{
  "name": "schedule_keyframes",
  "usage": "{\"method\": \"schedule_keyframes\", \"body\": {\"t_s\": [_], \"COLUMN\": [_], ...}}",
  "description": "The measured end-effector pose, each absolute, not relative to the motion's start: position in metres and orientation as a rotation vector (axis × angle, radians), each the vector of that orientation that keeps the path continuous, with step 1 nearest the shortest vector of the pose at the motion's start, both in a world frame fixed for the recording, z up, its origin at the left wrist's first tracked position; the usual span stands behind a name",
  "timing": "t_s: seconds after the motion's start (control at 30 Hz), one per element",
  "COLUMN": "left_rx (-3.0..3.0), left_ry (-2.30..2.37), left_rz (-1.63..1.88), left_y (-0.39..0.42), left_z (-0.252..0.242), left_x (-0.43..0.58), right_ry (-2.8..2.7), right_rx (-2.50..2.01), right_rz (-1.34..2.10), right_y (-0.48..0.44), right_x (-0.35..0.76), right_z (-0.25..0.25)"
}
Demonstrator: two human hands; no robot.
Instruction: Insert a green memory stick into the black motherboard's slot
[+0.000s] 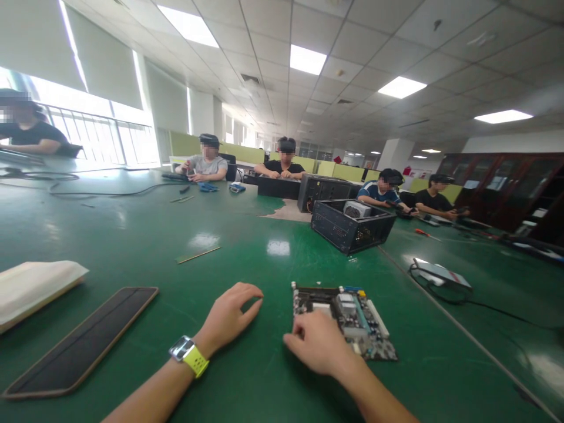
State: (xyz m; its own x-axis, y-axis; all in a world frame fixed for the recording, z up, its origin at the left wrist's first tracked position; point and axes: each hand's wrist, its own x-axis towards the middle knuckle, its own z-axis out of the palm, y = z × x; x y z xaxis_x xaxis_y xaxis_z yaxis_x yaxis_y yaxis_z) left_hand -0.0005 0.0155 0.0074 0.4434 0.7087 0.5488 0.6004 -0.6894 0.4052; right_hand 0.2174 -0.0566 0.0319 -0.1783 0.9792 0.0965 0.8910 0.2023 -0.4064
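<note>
The motherboard [356,320] lay on the desk [145,247], right of my loose, empty left hand [231,314]; my right hand [318,342] covered its near-left corner, grip hidden. It seemed light, stiff, fragile: best held by edges.

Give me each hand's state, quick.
Left hand: loosely open, seemingly empty.
Right hand: partly curled at the motherboard; whether it grips anything cannot be told.

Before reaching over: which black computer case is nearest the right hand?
The open-topped case, holding a silver box; the case behind it is farther away.
</note>
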Motion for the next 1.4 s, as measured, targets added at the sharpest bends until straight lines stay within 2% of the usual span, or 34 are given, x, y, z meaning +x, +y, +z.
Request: {"method": "schedule_keyframes", "body": {"t_s": [0.07, 0.13, 0.27, 0.4, 0.57, 0.9, 1.1, 1.27, 1.4], "left_rx": [2.559, 2.584, 2.645, 2.642, 2.612, 2.572, 2.532, 2.475, 2.462], "left_ry": [1.092, 1.046, 1.008, 1.022, 0.994, 1.011, 1.016, 1.182, 1.221], "left_rz": [1.042, 0.987, 0.836, 0.759, 0.787, 0.801, 0.958, 1.185, 1.227], "left_y": [0.014, 0.012, 0.009, 0.010, 0.010, 0.009, 0.011, 0.016, 0.018], "left_z": [0.007, 0.008, 0.008, 0.009, 0.011, 0.010, 0.006, 0.003, 0.003], "left_x": [0.002, 0.003, 0.005, 0.005, 0.005, 0.005, 0.004, 0.000, -0.001], "right_ry": [-2.213, -2.125, -1.847, -1.837, -1.897, -1.871, -1.830, -2.142, -2.425], "right_rx": [-1.419, -1.235, -1.383, -1.592, -1.651, -1.639, -1.634, -1.460, -1.371], "right_rz": [0.703, 0.841, 0.521, 0.254, 0.260, 0.297, 0.206, 0.204, 0.139], "right_y": [-0.069, -0.070, -0.044, -0.013, -0.004, -0.003, -0.015, -0.062, -0.090], "right_x": [0.196, 0.192, 0.224, 0.259, 0.266, 0.265, 0.256, 0.205, 0.163], "right_z": [0.034, 0.038, 0.036, 0.018, -0.001, -0.004, 0.019, 0.043, 0.026]}}
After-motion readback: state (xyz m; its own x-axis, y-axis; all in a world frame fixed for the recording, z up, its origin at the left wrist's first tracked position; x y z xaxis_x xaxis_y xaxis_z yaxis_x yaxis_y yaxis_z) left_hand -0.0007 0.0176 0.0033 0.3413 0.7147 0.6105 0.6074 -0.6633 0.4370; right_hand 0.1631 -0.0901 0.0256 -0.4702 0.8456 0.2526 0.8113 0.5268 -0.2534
